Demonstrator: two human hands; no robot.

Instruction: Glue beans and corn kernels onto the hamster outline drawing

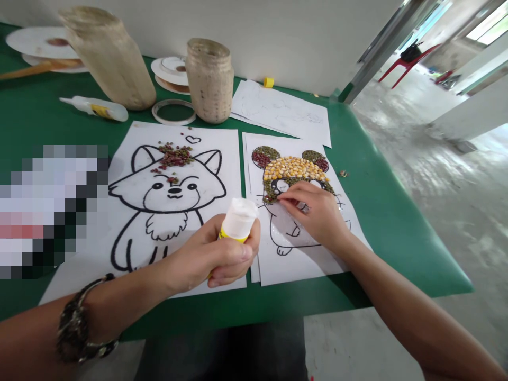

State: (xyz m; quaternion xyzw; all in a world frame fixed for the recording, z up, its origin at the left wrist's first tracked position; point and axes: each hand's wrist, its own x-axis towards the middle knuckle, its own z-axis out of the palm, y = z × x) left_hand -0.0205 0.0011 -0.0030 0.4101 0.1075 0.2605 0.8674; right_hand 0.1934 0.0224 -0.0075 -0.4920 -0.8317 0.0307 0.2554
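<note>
My left hand (216, 257) is closed around a white glue bottle (238, 218) with a yellow label, held upright over the gap between two sheets. My right hand (313, 210) rests on the right sheet, a bear drawing (301, 259). Its fingertips are pinched together at the bear's face, beside the yellow corn kernels (291, 168) and green and red seeds stuck on the head; what they pinch is too small to name. The left sheet is a fox drawing (166, 196) with a small heap of red and green seeds (174, 155) on its forehead.
On the green table (377, 211) stand two twine-wrapped jars (209, 79), (109, 55), a tape ring (173, 111), a lying glue bottle (95, 107), spools, loose paper sheets (281, 111) and a yellow cap (269, 82). The table edge drops to a concrete floor on the right.
</note>
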